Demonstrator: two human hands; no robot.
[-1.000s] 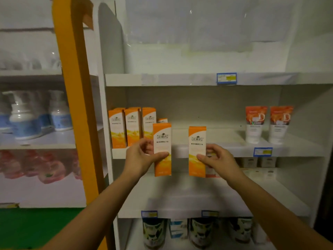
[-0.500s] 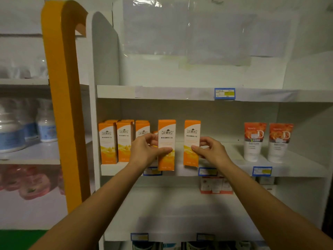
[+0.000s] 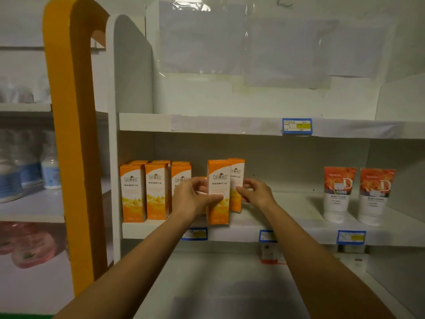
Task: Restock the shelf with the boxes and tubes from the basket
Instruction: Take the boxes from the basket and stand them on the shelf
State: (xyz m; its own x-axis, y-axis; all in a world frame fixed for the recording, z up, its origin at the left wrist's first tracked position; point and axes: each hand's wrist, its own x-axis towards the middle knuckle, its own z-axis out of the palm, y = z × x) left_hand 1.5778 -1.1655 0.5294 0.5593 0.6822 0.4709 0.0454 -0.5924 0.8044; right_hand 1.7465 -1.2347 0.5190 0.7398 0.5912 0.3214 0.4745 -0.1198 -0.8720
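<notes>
The front orange box (image 3: 218,192) stands at the middle shelf's (image 3: 287,229) lip, the left hand's (image 3: 193,199) fingers gripping it; the rear box (image 3: 236,184), at one o'clock behind it, is gripped by the right hand (image 3: 255,192); placing is underway; next, probably, slide both toward nine o'clock against the standing row (image 3: 147,192); two tubes (image 3: 356,194) stand well apart at three o'clock; white shelving, dim room, basket unseen.

Your white shelf (image 3: 287,229) carries upright orange boxes (image 3: 143,192) at left, two tubes (image 3: 357,195) at right.
</notes>
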